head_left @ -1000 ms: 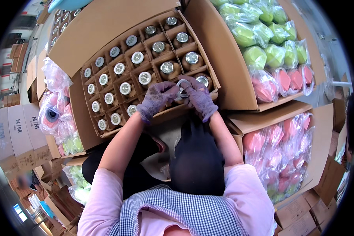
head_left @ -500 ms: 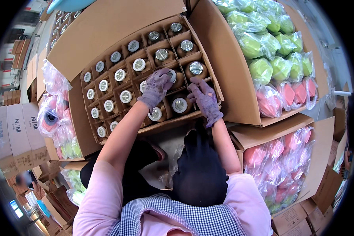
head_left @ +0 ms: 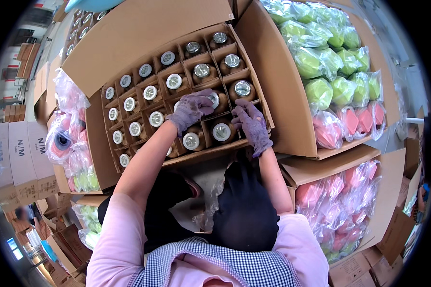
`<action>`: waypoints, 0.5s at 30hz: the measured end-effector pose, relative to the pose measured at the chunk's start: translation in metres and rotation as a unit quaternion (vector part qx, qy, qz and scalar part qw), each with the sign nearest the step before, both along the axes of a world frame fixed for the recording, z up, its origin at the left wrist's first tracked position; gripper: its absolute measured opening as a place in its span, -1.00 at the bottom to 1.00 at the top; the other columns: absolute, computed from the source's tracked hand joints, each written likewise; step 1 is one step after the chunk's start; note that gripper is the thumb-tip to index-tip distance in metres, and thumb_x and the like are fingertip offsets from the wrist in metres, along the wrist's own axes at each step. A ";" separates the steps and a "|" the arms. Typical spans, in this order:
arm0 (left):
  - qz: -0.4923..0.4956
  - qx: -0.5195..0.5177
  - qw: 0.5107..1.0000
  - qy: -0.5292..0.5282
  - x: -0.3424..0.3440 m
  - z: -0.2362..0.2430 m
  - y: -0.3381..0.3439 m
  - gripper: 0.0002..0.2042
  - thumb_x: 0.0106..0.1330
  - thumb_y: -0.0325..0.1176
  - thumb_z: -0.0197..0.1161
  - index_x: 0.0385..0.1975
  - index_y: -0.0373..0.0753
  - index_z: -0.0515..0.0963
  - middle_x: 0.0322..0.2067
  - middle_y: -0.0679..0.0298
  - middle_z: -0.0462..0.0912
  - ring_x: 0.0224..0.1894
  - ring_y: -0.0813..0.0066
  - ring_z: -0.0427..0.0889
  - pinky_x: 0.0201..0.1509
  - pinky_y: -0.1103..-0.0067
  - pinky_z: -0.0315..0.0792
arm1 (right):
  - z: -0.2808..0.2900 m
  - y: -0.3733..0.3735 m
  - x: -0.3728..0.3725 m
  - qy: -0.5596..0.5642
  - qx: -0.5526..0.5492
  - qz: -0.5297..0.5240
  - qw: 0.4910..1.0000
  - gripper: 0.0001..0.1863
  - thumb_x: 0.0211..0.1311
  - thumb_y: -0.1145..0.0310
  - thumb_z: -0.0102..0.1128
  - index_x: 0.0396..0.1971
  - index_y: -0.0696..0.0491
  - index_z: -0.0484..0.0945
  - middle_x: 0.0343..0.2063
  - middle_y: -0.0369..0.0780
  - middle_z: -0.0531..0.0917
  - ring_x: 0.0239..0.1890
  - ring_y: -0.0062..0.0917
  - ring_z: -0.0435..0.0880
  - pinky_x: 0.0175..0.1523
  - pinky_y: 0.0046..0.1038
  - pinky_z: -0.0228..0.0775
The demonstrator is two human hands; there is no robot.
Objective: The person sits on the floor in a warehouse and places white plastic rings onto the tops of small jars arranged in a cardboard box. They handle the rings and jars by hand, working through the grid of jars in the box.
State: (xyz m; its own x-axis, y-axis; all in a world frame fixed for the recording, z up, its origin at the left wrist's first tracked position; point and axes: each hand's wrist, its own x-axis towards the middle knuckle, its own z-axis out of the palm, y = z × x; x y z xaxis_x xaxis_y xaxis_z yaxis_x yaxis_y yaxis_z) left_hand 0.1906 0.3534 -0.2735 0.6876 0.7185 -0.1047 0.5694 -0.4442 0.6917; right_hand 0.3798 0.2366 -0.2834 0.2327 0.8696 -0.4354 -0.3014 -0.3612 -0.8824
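Observation:
A cardboard carton [head_left: 184,160] with a grid of dividers stands before me, holding several bottle-like containers with round silvery or white-rimmed tops. My left hand [head_left: 191,109], in a grey-purple glove, has its fingers curled on the rim of one silver-topped bottle [head_left: 214,100] in the right part of the grid. My right hand [head_left: 252,125], gloved alike, lies with fingers apart at the carton's right side. It is between a silver-topped bottle [head_left: 243,88] and a white-rimmed bottle [head_left: 221,132]. The left hand partly covers another white-rimmed top.
To the right, one open carton [head_left: 292,110] holds bagged green and pink pieces; below it another carton [head_left: 337,162] holds bagged pink ones. Bagged pink items [head_left: 67,129] sit at the left, beside stacked white-and-brown boxes [head_left: 19,153]. A raised flap [head_left: 143,38] stands at the far side.
The view has shifted slightly, so the carton sits a little lower and to the right. Both hands stay at nearly the same places over the grid.

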 end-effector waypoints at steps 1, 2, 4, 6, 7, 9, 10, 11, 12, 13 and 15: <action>-0.003 -0.019 1.000 0.007 -0.001 0.004 0.002 -0.82 0.00 -0.43 0.42 -0.36 -0.23 0.66 0.10 0.10 0.53 0.10 0.19 0.54 0.17 0.45 0.42 | 0.000 0.001 0.000 -0.008 -0.004 0.002 1.000 -0.61 0.33 0.26 0.10 0.06 0.16 0.42 -0.29 -0.18 0.62 -0.47 -0.64 0.59 -0.37 -0.60 0.48; -0.035 0.060 0.998 0.013 -0.001 -0.008 0.002 -0.81 -0.01 -0.40 0.43 -0.37 -0.24 0.65 0.05 0.13 0.56 0.07 0.19 0.55 0.15 0.43 0.44 | 0.000 0.001 0.000 -0.016 -0.007 0.005 1.000 -0.61 0.33 0.26 0.10 0.06 0.16 0.42 -0.29 -0.18 0.62 -0.47 -0.63 0.60 -0.37 -0.60 0.49; -0.040 0.210 0.971 0.108 0.016 -0.012 -0.012 -0.79 -0.01 -0.39 0.43 -0.37 -0.25 0.63 -0.02 0.13 0.59 0.04 0.19 0.56 0.12 0.42 0.45 | -0.001 0.003 -0.002 -0.042 -0.013 0.015 0.999 -0.60 0.33 0.25 0.09 0.07 0.15 0.42 -0.30 -0.18 0.62 -0.46 -0.61 0.61 -0.37 -0.59 0.49; -0.022 0.229 0.962 0.143 0.023 -0.007 -0.018 -0.74 0.01 -0.38 0.42 -0.29 -0.25 0.58 -0.02 0.14 0.58 0.05 0.20 0.55 0.12 0.42 0.45 | -0.003 0.003 0.000 -0.043 -0.007 0.009 0.999 -0.61 0.33 0.26 0.09 0.06 0.14 0.42 -0.30 -0.18 0.62 -0.46 -0.62 0.61 -0.37 -0.60 0.48; -0.002 0.176 0.976 0.132 0.025 -0.002 -0.019 -0.69 0.03 -0.38 0.40 -0.21 -0.24 0.54 0.01 0.16 0.55 0.08 0.21 0.53 0.12 0.43 0.45 | -0.004 0.003 0.001 -0.043 -0.004 0.007 0.999 -0.61 0.33 0.26 0.09 0.06 0.14 0.42 -0.30 -0.18 0.62 -0.46 -0.62 0.60 -0.37 -0.60 0.48; 0.038 0.069 0.992 0.103 0.027 0.006 -0.018 -0.59 0.07 -0.37 0.37 -0.05 -0.22 0.47 0.08 0.18 0.50 0.12 0.24 0.49 0.14 0.44 0.43 | -0.003 0.001 0.002 -0.021 -0.006 0.011 1.000 -0.63 0.33 0.28 0.09 0.06 0.13 0.43 -0.28 -0.19 0.61 -0.45 -0.63 0.60 -0.37 -0.61 0.48; 0.010 0.131 0.983 0.126 0.027 0.003 -0.018 -0.59 0.09 -0.38 0.32 -0.03 -0.20 0.45 0.03 0.17 0.50 0.09 0.22 0.50 0.12 0.42 0.44 | -0.002 0.000 0.002 -0.002 -0.005 0.012 1.000 -0.64 0.33 0.29 0.09 0.05 0.13 0.43 -0.28 -0.19 0.61 -0.45 -0.63 0.60 -0.37 -0.61 0.48; -0.017 0.191 0.970 0.149 0.026 -0.006 -0.020 -0.60 0.11 -0.39 0.28 -0.01 -0.19 0.44 -0.03 0.16 0.50 0.06 0.19 0.50 0.09 0.40 0.45 | -0.001 -0.001 0.002 0.016 -0.005 0.013 1.000 -0.65 0.33 0.30 0.09 0.05 0.13 0.43 -0.28 -0.19 0.61 -0.45 -0.64 0.60 -0.37 -0.61 0.48; -0.043 0.249 0.953 0.169 0.028 -0.018 -0.021 -0.60 0.13 -0.40 0.24 0.01 -0.18 0.42 -0.08 0.16 0.50 0.03 0.17 0.50 0.07 0.38 0.46 | -0.004 -0.004 0.004 0.025 0.007 -0.001 1.000 -0.67 0.34 0.34 0.08 0.04 0.13 0.44 -0.31 -0.21 0.61 -0.47 -0.65 0.58 -0.40 -0.61 0.47; -0.062 0.312 0.928 0.193 0.031 -0.017 -0.019 -0.60 0.15 -0.41 0.20 0.03 -0.17 0.40 -0.14 0.15 0.49 0.00 0.14 0.50 0.04 0.36 0.47 | -0.003 -0.001 0.004 0.004 -0.002 0.006 1.000 -0.67 0.33 0.34 0.08 0.03 0.13 0.44 -0.32 -0.21 0.60 -0.47 -0.66 0.58 -0.41 -0.61 0.47; -0.104 0.357 0.892 0.256 0.043 -0.016 -0.020 -0.69 0.18 -0.38 0.10 -0.04 -0.10 0.43 -0.18 0.16 0.49 -0.10 0.19 0.50 0.06 0.37 0.39 | 0.001 0.006 0.004 -0.039 -0.010 0.019 0.999 -0.68 0.33 0.34 0.09 0.02 0.14 0.45 -0.34 -0.22 0.60 -0.48 -0.66 0.57 -0.43 -0.61 0.47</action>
